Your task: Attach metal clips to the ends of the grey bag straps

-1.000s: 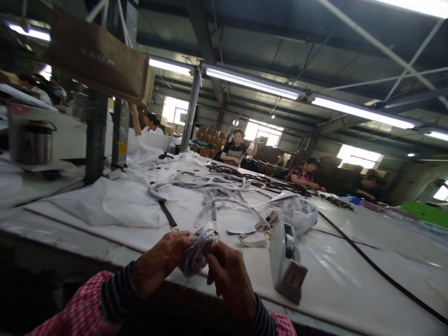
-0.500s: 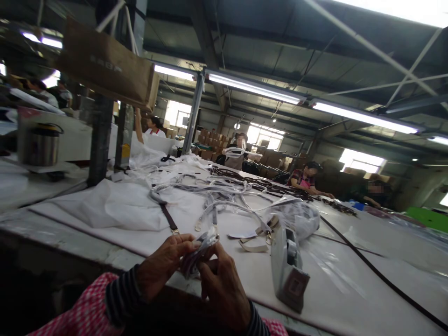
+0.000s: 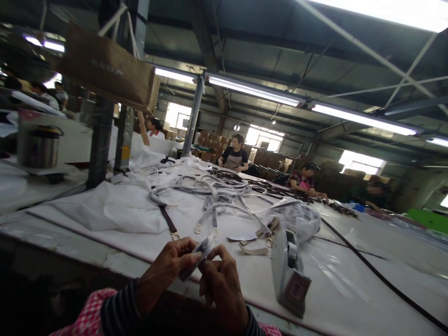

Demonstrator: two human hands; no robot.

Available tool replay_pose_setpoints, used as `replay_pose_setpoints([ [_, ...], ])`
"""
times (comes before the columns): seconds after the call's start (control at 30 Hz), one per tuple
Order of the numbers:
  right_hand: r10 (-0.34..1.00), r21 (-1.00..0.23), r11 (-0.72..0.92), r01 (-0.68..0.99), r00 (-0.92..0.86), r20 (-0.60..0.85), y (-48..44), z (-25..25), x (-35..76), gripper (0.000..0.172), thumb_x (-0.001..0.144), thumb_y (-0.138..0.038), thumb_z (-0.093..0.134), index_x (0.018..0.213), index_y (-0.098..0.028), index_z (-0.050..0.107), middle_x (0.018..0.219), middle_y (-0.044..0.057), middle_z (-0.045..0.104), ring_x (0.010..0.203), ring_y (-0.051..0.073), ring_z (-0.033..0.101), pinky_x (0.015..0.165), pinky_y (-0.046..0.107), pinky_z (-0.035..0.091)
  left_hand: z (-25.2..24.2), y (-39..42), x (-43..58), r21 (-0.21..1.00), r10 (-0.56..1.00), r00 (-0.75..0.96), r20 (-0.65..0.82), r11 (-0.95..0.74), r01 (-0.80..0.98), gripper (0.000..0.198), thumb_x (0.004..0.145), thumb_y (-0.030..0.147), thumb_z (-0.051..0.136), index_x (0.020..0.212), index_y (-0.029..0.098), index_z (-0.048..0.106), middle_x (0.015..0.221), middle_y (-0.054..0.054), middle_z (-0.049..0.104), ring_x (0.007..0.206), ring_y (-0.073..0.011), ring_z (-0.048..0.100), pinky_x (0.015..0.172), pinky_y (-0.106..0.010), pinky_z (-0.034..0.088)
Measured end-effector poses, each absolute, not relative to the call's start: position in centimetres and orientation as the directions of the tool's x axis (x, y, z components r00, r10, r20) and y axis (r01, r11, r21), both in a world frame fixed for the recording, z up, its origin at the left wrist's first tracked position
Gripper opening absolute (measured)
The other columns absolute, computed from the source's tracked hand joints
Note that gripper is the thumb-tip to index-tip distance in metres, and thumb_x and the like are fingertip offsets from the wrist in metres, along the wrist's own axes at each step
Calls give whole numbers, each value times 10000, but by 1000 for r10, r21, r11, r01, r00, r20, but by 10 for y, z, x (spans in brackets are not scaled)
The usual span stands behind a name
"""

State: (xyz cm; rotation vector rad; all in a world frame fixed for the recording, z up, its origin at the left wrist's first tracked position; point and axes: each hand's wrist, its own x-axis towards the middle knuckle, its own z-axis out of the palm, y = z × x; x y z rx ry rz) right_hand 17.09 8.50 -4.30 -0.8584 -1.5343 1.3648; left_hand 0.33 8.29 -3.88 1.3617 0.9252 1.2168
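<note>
My left hand [image 3: 171, 263] is closed on a plastic-wrapped strap end [image 3: 196, 256] over the table's front edge. Fingers bent, my right hand [image 3: 222, 280] pinches the same wrapped piece from the other side. Behind the hands, pale wrapped straps [image 3: 227, 196] with metal clasps lie tangled on the white table [image 3: 252, 270]. A dark brown strap [image 3: 167, 218] ends in a gold clasp just behind my left hand. To the right of my right hand stands a grey tape dispenser [image 3: 290, 275].
White sheeting [image 3: 115, 210] lies at the left, beige strips [image 3: 255, 249] and a plastic bundle [image 3: 297, 217] near the dispenser. A long dark strap [image 3: 378, 273] crosses the right side. A brown bag [image 3: 108, 67] hangs from a post. People work at the far side.
The wrapped piece between my hands looks narrower and flatter, with its loops no longer bunched. The person across the table has lowered the pale strap that was held up.
</note>
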Motion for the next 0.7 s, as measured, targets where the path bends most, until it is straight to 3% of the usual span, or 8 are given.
replay_pose_setpoints([
  [0.2, 869, -965, 233, -118, -419, 261, 85, -49, 177, 381, 922, -547, 621, 930, -198, 468, 575, -35, 615, 382, 66, 432, 368, 147, 323, -47, 78, 1, 983, 960, 257, 108, -63, -174, 302, 881, 434, 679, 923, 137, 650, 740, -48, 695, 626, -166, 575, 613, -278, 407],
  [0.33, 843, -967, 223, -126, -473, 256, 88, -55, 179, 408, 914, -573, 626, 945, -200, 466, 590, -40, 603, 393, 65, 431, 381, 151, 330, -47, 74, 1, 983, 960, 266, 85, -37, -182, 291, 869, 426, 697, 913, 141, 656, 777, -72, 722, 675, -202, 625, 639, -294, 425],
  [0.53, 837, -973, 208, -96, -497, 228, 89, -66, 184, 429, 914, -598, 621, 988, -189, 516, 626, -22, 614, 443, 82, 481, 420, 166, 363, -37, 72, 4, 989, 982, 184, 54, -26, -148, 320, 804, 440, 734, 840, 130, 664, 705, -39, 673, 616, -170, 570, 601, -276, 407],
  [0.7, 895, -975, 209, 81, -417, 157, 79, -55, 194, 425, 949, -572, 576, 784, -181, 560, 503, -37, 511, 404, 76, 413, 410, 184, 291, -37, 74, 1, 995, 979, 182, 94, -87, -47, 269, 762, 387, 746, 792, 133, 661, 646, 18, 571, 577, -121, 463, 571, -250, 363],
])
